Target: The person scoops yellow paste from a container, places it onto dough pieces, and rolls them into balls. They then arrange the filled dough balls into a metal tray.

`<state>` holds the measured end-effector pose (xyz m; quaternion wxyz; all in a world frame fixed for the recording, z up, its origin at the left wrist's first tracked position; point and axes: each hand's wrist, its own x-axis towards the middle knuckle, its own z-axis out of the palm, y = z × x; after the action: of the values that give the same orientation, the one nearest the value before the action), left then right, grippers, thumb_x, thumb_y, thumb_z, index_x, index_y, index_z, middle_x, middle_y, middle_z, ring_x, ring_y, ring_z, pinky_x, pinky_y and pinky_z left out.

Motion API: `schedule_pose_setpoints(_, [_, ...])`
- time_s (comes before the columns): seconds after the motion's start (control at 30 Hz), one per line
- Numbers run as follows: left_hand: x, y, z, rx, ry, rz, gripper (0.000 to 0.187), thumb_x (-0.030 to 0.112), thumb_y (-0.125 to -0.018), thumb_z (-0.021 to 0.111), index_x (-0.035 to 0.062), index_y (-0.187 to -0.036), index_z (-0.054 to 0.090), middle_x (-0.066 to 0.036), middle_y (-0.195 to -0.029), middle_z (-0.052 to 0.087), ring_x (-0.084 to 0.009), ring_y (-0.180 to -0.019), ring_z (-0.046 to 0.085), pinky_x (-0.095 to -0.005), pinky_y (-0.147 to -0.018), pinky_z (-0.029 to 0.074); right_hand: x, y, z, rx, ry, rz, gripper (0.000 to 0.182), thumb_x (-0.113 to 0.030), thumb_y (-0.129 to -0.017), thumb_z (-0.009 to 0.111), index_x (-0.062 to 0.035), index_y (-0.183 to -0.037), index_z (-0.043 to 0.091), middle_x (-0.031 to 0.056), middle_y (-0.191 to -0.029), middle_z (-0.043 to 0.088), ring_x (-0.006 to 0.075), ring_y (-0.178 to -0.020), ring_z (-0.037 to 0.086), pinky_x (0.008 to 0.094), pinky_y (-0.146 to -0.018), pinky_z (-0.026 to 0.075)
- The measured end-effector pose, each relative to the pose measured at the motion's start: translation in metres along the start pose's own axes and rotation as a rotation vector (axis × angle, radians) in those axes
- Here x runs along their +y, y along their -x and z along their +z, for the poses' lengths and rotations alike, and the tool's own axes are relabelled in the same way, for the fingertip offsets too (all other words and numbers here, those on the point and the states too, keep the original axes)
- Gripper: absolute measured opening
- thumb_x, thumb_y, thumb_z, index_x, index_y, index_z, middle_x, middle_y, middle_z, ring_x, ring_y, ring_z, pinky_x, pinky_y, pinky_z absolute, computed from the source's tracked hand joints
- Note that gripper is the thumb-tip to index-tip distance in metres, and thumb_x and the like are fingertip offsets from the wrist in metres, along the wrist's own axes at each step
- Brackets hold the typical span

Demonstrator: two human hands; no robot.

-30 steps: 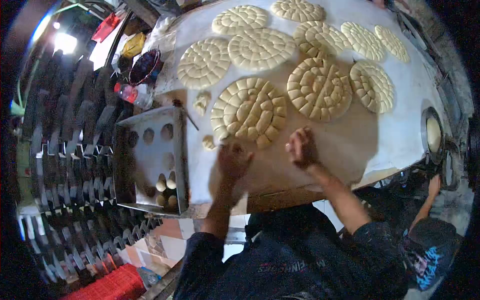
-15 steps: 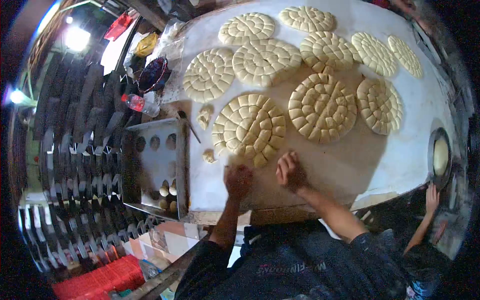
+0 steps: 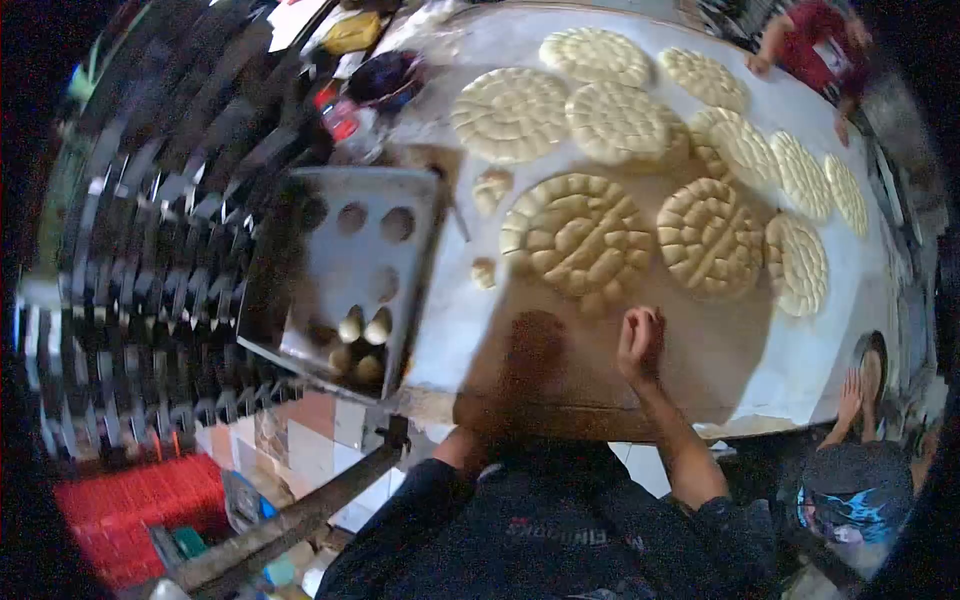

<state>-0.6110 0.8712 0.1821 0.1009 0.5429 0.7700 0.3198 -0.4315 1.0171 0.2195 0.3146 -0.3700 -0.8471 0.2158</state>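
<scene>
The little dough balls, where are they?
The dough balls sit in the near corner of the metal tray, left of the table.

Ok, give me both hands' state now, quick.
Left hand: blurred over the table, cannot tell.
Right hand: fingers curled shut, contents hidden.

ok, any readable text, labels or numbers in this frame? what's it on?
None can be read for sure.
Light lettering across the person's dark shirt: upside down and blurred, unreadable.
Blue print on a co-worker's dark cap: a pattern, no legible words.
Bottle by the tray: label too blurred.
</scene>
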Motion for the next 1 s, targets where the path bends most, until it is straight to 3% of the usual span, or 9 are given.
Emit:
schedule_pose_setpoints(0.1, [-0.021,0.079,0.021,-0.122,-0.055,0.108,0.035,0.013,-0.085,0.05,0.0046,-0.118,0.051,-0.018,-0.118,0.053,-0.0364,-0.111,0.049,-0.0465,-0.1,0.034,0.018,0.049,-0.014,-0.132,0.087,-0.253,0.008,-0.002,-0.077,0.053,0.0009,-0.084,0.055,0.0192,-0.095,0.056,0.038,-0.094,0.052,0.0456,-0.083,0.04])
schedule_pose_setpoints(0.3, [-0.083,0.141,-0.157,0.039,0.199,-0.205,0.048,0.009,-0.084,0.051,-0.0009,-0.131,0.043,-0.024,-0.125,0.05,-0.0403,-0.116,0.047,-0.0482,-0.101,0.035,-0.003,0.007,-0.032,-0.607,0.09,0.554,0.02,-0.008,-0.087,0.049,-0.003,-0.103,0.06,0.0161,-0.099,0.062,0.0262,-0.081,0.061,0.0397,-0.076,0.049])
schedule_pose_setpoints(0.37, [-0.118,0.137,-0.233,0.155,-0.12,-0.348,0.053,0.018,-0.083,0.058,-0.003,-0.13,0.042,-0.027,-0.115,0.055,-0.0395,-0.111,0.051,-0.0506,-0.098,0.035,-0.068,-0.008,0.011,-0.581,0.124,-0.254,0.027,-0.018,-0.091,0.054,0.0028,-0.107,0.059,0.0152,-0.097,0.06,0.0241,-0.08,0.061,0.0362,-0.074,0.055])
schedule_pose_setpoints(0.43, [-0.139,0.125,-0.304,0.239,-0.544,-0.493,0.064,0.035,-0.079,0.066,0.001,-0.129,0.045,-0.021,-0.1,0.064,-0.0314,-0.102,0.059,-0.0496,-0.097,0.034,-0.188,-0.019,0.069,-0.617,-0.498,0.169,0.03,-0.025,-0.095,0.05,-0.0032,-0.115,0.056,0.0134,-0.102,0.062,0.0227,-0.089,0.059,0.0386,-0.077,0.049])
schedule_pose_setpoints(0.47, [-0.164,0.116,-0.318,0.014,-0.57,-0.686,0.061,0.036,-0.079,0.064,0.0034,-0.127,0.048,-0.016,-0.091,0.067,-0.0268,-0.093,0.063,-0.0477,-0.096,0.034,-0.255,-0.038,0.077,-0.589,-0.32,-0.275,0.032,-0.021,-0.093,0.054,-0.0015,-0.118,0.055,0.0102,-0.102,0.057,0.0202,-0.091,0.058,0.0316,-0.073,0.051])
schedule_pose_setpoints(0.5, [-0.191,0.119,-0.317,0.02,-0.57,-0.693,0.061,0.036,-0.079,0.064,0.0034,-0.127,0.048,-0.016,-0.091,0.067,-0.0268,-0.093,0.063,-0.0477,-0.096,0.034,-0.302,-0.031,0.098,-0.784,-0.66,0.103,0.032,-0.017,-0.09,0.059,-0.0029,-0.118,0.054,0.0092,-0.104,0.058,0.02,-0.09,0.06,0.0315,-0.075,0.05])
schedule_pose_setpoints(0.63, [-0.228,0.123,-0.317,0.048,-0.534,-0.675,0.062,0.044,-0.079,0.056,0.0039,-0.125,0.05,-0.012,-0.092,0.068,-0.027,-0.09,0.065,-0.0484,-0.094,0.037,-0.401,-0.045,0.202,-0.651,-0.668,-0.466,0.029,-0.02,-0.082,0.066,-0.0038,-0.105,0.058,0.0153,-0.107,0.06,0.0336,-0.098,0.059,0.0405,-0.087,0.046])
schedule_pose_setpoints(0.7, [-0.212,0.116,-0.325,-0.258,-0.681,-0.694,0.062,0.048,-0.08,0.051,0.0053,-0.125,0.052,-0.011,-0.098,0.068,-0.0273,-0.094,0.064,-0.0486,-0.093,0.039,-0.398,-0.043,0.245,-0.759,-0.256,-0.735,0.038,-0.023,-0.085,0.064,-0.0018,-0.116,0.055,0.0177,-0.117,0.057,0.0347,-0.107,0.055,0.0417,-0.091,0.046])
schedule_pose_setpoints(1.0, [-0.056,0.085,-0.266,0.726,0.028,-0.36,0.047,0.006,-0.079,0.068,0.0014,-0.121,0.05,-0.016,-0.108,0.059,-0.0238,-0.097,0.06,-0.034,-0.081,0.05,-0.146,0.001,0.093,-0.182,-0.034,-0.564,0.018,-0.023,-0.082,0.062,-0.0046,-0.085,0.062,0.0154,-0.081,0.059,0.0328,-0.08,0.059,0.0419,-0.07,0.048])
